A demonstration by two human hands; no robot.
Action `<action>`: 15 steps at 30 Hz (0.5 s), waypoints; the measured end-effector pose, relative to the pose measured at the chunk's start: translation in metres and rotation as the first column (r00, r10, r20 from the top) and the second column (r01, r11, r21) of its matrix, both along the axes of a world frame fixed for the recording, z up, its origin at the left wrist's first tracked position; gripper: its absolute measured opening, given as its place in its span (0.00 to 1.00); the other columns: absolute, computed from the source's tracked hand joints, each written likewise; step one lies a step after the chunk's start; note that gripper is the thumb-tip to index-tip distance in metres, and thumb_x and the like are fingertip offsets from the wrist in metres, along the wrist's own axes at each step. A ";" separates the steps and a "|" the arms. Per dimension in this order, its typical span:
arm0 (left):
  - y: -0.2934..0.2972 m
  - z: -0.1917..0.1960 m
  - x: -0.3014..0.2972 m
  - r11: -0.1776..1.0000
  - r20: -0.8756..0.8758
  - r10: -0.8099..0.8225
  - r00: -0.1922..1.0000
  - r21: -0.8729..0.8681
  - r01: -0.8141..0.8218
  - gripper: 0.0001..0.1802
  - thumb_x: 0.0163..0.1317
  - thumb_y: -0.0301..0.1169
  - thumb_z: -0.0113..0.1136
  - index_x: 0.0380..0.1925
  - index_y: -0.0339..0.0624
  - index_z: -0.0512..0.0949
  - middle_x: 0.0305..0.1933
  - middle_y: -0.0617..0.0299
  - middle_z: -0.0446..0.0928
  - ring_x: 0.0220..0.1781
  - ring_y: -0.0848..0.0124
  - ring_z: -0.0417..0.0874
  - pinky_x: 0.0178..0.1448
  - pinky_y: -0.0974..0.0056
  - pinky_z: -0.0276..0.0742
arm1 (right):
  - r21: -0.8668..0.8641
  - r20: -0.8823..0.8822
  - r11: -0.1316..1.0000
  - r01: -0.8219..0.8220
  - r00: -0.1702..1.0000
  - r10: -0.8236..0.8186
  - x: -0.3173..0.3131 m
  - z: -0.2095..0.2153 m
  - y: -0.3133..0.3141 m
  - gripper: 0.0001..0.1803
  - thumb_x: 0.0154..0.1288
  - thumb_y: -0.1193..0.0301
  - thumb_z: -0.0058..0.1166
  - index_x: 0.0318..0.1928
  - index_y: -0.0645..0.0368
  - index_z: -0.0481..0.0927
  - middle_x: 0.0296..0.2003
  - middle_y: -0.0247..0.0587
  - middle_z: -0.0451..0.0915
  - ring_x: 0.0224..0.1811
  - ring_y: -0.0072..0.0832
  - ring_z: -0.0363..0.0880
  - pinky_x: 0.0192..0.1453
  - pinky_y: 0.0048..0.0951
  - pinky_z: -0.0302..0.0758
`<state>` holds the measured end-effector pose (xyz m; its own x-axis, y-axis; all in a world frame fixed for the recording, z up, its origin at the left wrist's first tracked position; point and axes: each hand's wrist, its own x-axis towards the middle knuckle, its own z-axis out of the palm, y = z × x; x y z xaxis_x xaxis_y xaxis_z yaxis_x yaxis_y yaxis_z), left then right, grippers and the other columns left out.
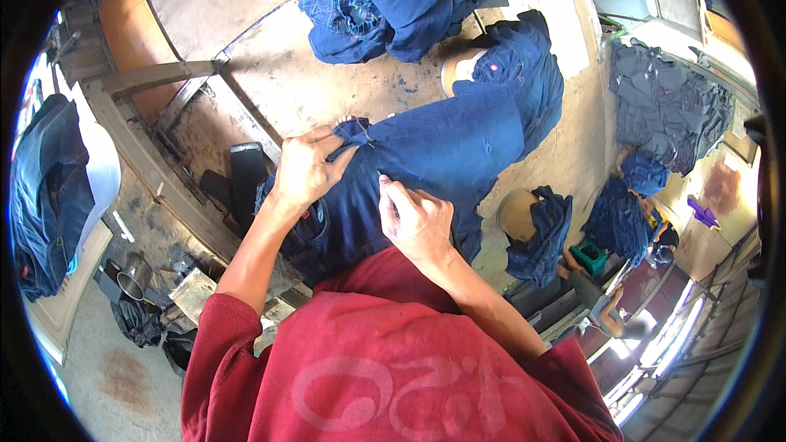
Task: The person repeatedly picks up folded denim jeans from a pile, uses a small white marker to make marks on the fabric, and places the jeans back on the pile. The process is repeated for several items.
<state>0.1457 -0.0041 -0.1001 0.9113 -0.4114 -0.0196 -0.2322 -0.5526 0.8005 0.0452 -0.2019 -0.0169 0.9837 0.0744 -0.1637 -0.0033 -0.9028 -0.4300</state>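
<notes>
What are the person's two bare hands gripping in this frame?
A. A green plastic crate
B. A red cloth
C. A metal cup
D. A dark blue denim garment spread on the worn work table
D: the left hand bunches a fold of the dark blue denim garment, and the right hand pinches the same fabric beside it, on the worn work table.

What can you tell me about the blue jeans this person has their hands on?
The jeans are dark blue denim with lighter stitched seams, spread flat and lengthwise across a worn table, one end bunched by a pale patch. The left hand pinches a fold near the edge; the right hand presses on the cloth beside it. The near end hangs toward the person's red shirt.
</notes>
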 end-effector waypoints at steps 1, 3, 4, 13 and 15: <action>0.000 0.000 0.000 1.000 -0.016 0.009 1.000 0.006 -0.009 0.11 0.55 0.29 0.83 0.31 0.38 0.88 0.31 0.54 0.84 0.31 0.52 0.90 0.36 0.55 0.87 | 0.012 0.026 1.000 0.003 1.000 -0.003 0.001 0.001 0.000 0.10 0.69 0.72 0.66 0.50 0.53 0.87 0.24 0.36 0.86 0.22 0.33 0.87 0.24 0.36 0.81; 0.000 -0.001 0.001 1.000 0.012 0.003 1.000 0.002 -0.003 0.11 0.55 0.30 0.83 0.31 0.38 0.88 0.31 0.53 0.85 0.31 0.53 0.90 0.36 0.55 0.87 | 0.047 0.095 0.999 0.009 0.995 -0.013 0.002 0.003 0.001 0.10 0.70 0.72 0.66 0.50 0.53 0.87 0.24 0.36 0.86 0.22 0.34 0.87 0.24 0.36 0.81; 0.000 -0.001 0.001 1.000 0.025 -0.007 1.000 0.000 0.007 0.11 0.55 0.30 0.83 0.31 0.38 0.89 0.31 0.53 0.85 0.31 0.53 0.90 0.36 0.55 0.87 | 0.031 0.043 0.999 0.021 0.999 -0.022 0.003 0.004 0.001 0.07 0.70 0.72 0.67 0.46 0.52 0.87 0.22 0.36 0.84 0.21 0.33 0.86 0.23 0.36 0.79; -0.002 0.001 0.001 1.000 0.012 0.014 1.000 0.017 -0.015 0.11 0.56 0.31 0.84 0.31 0.38 0.90 0.32 0.54 0.86 0.31 0.54 0.91 0.37 0.55 0.88 | 0.105 0.096 0.993 0.050 0.994 -0.060 0.003 0.006 0.004 0.05 0.69 0.75 0.68 0.43 0.51 0.87 0.20 0.36 0.82 0.19 0.33 0.84 0.23 0.36 0.78; 0.000 0.009 0.006 0.999 -0.075 -0.021 0.997 0.046 0.024 0.13 0.57 0.33 0.84 0.38 0.39 0.91 0.36 0.55 0.87 0.37 0.54 0.91 0.44 0.55 0.88 | 0.037 0.015 0.999 0.004 1.000 -0.005 0.000 0.010 0.002 0.07 0.69 0.76 0.69 0.45 0.53 0.88 0.23 0.37 0.86 0.21 0.32 0.87 0.25 0.34 0.80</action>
